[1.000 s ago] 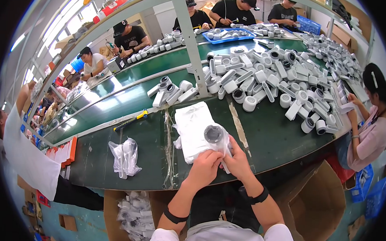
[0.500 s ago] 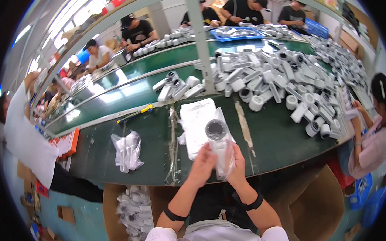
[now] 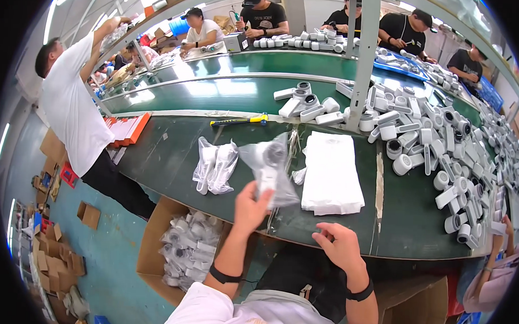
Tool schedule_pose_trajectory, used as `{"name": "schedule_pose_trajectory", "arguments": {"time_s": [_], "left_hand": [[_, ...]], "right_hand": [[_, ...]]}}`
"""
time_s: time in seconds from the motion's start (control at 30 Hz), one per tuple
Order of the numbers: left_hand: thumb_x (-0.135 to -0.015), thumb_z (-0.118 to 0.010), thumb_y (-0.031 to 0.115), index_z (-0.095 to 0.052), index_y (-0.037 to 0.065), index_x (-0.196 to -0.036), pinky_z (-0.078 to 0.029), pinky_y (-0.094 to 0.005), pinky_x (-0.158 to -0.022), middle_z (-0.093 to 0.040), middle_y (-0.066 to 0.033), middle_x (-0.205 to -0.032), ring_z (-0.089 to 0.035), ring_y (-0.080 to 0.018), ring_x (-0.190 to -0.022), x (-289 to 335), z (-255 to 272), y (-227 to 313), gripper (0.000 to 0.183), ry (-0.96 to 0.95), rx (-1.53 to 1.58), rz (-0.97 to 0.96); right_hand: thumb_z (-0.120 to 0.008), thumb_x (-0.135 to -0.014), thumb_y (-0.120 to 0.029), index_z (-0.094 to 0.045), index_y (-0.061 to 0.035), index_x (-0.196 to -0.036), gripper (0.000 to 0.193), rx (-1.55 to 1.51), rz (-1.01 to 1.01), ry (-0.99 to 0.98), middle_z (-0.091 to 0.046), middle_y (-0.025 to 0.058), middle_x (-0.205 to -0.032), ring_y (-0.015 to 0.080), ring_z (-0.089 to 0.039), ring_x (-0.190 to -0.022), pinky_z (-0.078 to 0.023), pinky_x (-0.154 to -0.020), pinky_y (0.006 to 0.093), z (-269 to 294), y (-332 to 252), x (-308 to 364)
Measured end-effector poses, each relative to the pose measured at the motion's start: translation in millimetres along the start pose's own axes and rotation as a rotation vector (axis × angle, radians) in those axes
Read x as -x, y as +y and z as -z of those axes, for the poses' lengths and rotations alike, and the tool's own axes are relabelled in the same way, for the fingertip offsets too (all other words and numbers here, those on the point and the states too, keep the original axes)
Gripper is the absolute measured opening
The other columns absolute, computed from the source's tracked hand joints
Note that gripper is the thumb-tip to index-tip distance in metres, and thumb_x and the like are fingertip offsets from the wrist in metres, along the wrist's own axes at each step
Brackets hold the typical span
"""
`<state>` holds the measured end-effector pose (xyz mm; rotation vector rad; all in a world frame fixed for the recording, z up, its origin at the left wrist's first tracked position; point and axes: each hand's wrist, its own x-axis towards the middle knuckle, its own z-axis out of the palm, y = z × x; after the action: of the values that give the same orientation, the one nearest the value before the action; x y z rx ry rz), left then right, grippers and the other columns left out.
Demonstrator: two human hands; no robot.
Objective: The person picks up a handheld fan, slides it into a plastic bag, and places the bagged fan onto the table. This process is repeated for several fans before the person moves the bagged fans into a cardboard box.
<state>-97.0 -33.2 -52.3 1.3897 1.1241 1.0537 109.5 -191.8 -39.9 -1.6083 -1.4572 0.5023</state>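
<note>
In my left hand (image 3: 250, 212) is a white device with a round head and a handle, inside a clear plastic bag (image 3: 268, 176). My fingers pinch it by the handle end, over the green bench (image 3: 173, 184), and the bag is slightly blurred. To its left lie similar bagged white devices (image 3: 216, 165), side by side. My right hand (image 3: 341, 246) is empty at the bench's front edge, thumb and fingers apart and loosely curled. Just beyond it is a flat stack of white plastic bags (image 3: 332, 175).
Loose white devices (image 3: 443, 140) are heaped at the right, with a smaller group (image 3: 307, 103) beyond. A yellow-and-black tool (image 3: 239, 121) lies near orange folders (image 3: 136, 129). Below stands a carton (image 3: 154, 238) of bagged devices. A person in white (image 3: 78, 110) stands left; several others work across the bench.
My right hand has let go of the bagged device and drawn away. My left hand has carried it left, from over the bag stack towards the other bagged ones. The view has turned left.
</note>
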Motion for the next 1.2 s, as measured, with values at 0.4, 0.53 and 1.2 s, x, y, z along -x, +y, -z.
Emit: {"name": "schedule_pose_trajectory", "arguments": {"time_s": [0.4, 0.53, 1.2], "left_hand": [[-0.082, -0.074, 0.028, -0.056, -0.002, -0.125, -0.047, -0.0472, -0.088, -0.065, -0.0252, -0.108, -0.061, -0.0426, -0.100, -49, 58, -41, 0.055, 0.372, -1.074, -0.251], [-0.080, -0.076, 0.038, -0.061, 0.000, -0.119, -0.044, -0.0453, -0.096, -0.059, -0.0187, -0.126, -0.055, -0.0379, -0.114, -18, 44, -3, 0.056, 0.455, -1.089, -0.394], [-0.072, -0.080, 0.021, -0.070, 0.007, -0.095, -0.046, -0.0406, -0.077, -0.065, -0.0073, -0.091, -0.059, -0.0290, -0.087, 4, -115, 18, 0.029, -0.394, -0.886, -0.892]], "right_hand": [[-0.074, -0.085, -0.018, -0.070, -0.0039, -0.107, 0.027, -0.168, -0.154, -0.043, -0.065, 0.0049, -0.075, 0.0134, -0.056, -0.059, -0.048, -0.058, 0.0272, 28, -5, 13], [-0.073, -0.086, -0.011, -0.068, 0.0005, -0.108, 0.026, -0.201, -0.183, 0.096, -0.061, 0.0000, -0.073, 0.0042, -0.050, -0.062, -0.043, -0.056, 0.0206, 52, 9, 18], [-0.060, -0.082, -0.062, -0.027, -0.0006, -0.144, 0.092, 0.737, -0.919, 0.756, -0.070, 0.0240, -0.099, 0.0423, -0.068, -0.092, -0.052, -0.080, 0.0511, 248, 176, -34]]}}
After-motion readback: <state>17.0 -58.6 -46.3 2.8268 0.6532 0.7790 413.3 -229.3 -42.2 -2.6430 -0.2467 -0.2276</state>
